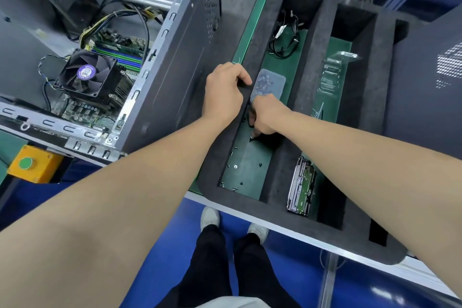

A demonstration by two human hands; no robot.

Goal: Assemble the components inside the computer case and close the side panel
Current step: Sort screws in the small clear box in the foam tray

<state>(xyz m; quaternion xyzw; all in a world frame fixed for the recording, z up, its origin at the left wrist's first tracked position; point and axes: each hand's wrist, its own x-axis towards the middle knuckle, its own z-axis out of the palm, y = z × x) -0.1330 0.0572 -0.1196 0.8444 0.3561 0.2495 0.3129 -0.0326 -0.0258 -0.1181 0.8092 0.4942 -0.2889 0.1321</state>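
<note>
The computer case [172, 62] stood open on the green surface [251, 30], its motherboard [117, 45] and CPU cooler fan [85, 72] exposed. A black foam tray [312, 97] of parts sat just beside it, probably so everything stayed within easy reach. The left hand [225, 87] gripped the tray's near wall with fingers curled over the edge, seemingly to steady the foam. The right hand [266, 117] reached down into the first compartment, its fingers bunched narrowly and pointing at the floor. It appeared to be picking at a small dark part, though I could not tell whether it held anything. Loose screws [235, 166] lay scattered on that compartment's floor, with a clear plastic packet [270, 82] touching the right hand and a bundle of cables [285, 37] farther back. A hard drive [301, 184] leaned on edge in the next compartment, not yet fitted. The dark vented sheet at the far right was probably the side panel [425, 70], lying well apart from the case, so closing was a long way off.
</note>
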